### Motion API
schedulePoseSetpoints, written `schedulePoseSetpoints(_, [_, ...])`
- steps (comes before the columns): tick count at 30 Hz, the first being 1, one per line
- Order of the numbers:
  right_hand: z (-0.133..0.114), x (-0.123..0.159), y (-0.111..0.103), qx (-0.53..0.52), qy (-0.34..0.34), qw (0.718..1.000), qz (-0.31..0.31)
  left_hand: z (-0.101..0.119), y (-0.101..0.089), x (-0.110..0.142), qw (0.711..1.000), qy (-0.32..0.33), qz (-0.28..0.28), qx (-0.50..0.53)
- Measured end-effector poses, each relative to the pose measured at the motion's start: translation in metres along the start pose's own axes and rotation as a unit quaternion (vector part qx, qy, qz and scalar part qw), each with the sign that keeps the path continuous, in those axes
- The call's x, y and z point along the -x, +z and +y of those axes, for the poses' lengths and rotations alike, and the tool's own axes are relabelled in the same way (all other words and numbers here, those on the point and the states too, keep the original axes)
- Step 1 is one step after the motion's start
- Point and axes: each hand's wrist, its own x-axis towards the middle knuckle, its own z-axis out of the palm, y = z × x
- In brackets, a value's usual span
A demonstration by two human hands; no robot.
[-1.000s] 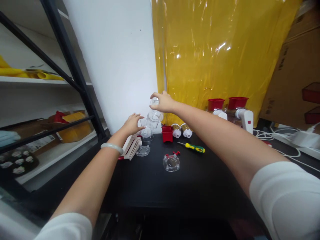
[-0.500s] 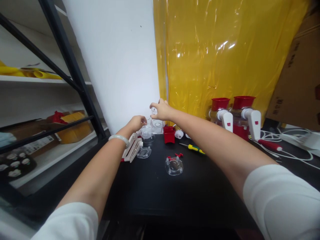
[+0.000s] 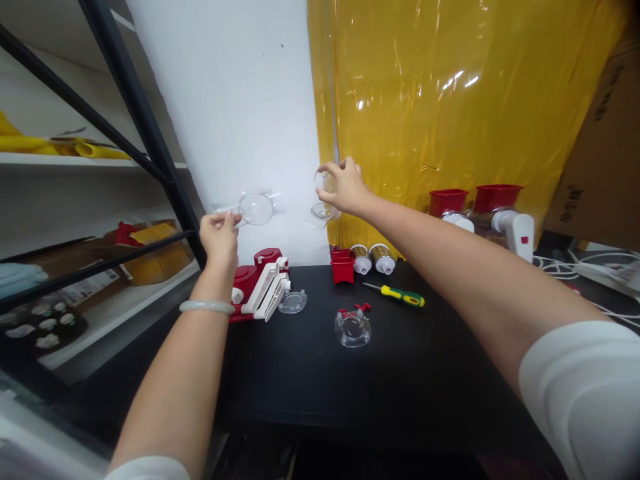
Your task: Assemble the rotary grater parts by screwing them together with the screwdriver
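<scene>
Raised off the table, my left hand (image 3: 219, 237) pinches the edge of a clear plastic housing (image 3: 256, 209) with a round opening, held before the white panel. My right hand (image 3: 345, 188) grips another clear plastic housing (image 3: 323, 212) from above; the fingers cover part of it. Below my left hand lie red parts (image 3: 245, 279) and white handle pieces (image 3: 270, 293). Beside them is a clear base plate (image 3: 293, 302). A second clear base plate (image 3: 353, 329) with small feet lies nearer, with small red pieces (image 3: 363, 307) behind it.
Red hoppers (image 3: 343, 268) and two metal drums with white ends (image 3: 381, 260) stand at the back. A green-yellow screwdriver (image 3: 403, 295) lies near. Two red-and-white rotary graters (image 3: 515, 230) and white cables (image 3: 560, 270) are right. A black-framed shelf (image 3: 150, 133) borders the left.
Both hands have risen from the table's back with the clear housings. The left has moved leftward, the right slightly rightward. The metal drums and red parts now show more fully.
</scene>
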Motion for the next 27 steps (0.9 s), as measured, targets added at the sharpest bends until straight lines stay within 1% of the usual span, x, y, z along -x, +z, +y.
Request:
schedulePoseSetpoints(1, [-0.002,0.002,0.006,0.005,-0.006,1.0,-0.007,0.001,0.0,0.007,0.996,-0.051,0.025,0.07])
schedulePoseSetpoints(2, [-0.005,0.004,0.013,0.011,-0.012,1.0,-0.019,0.002,0.001,0.014,0.986,-0.097,0.026,0.132])
schedulePoseSetpoints(4, [-0.012,0.011,0.03,0.028,-0.026,0.998,-0.056,0.003,0.002,0.028,0.953,-0.183,0.043,0.238])
schedulePoseSetpoints(6, [-0.017,0.019,0.049,0.045,-0.03,0.993,-0.102,0.004,0.003,0.038,0.925,-0.228,0.043,0.3])
schedulePoseSetpoints(10, [-0.022,0.031,0.082,0.066,-0.015,0.98,-0.185,0.002,0.003,0.046,0.898,-0.27,0.048,0.345])
schedulePoseSetpoints(14, [-0.02,0.036,0.1,0.076,0.0,0.972,-0.223,-0.003,0.004,0.05,0.882,-0.303,0.053,0.356])
schedulePoseSetpoints(20, [-0.013,0.04,0.108,0.114,-0.005,0.959,-0.258,-0.004,0.008,0.056,0.876,-0.314,0.047,0.364])
schedulePoseSetpoints(27, [-0.011,0.043,0.106,0.129,0.013,0.95,-0.284,-0.006,0.01,0.06,0.87,-0.325,0.04,0.369])
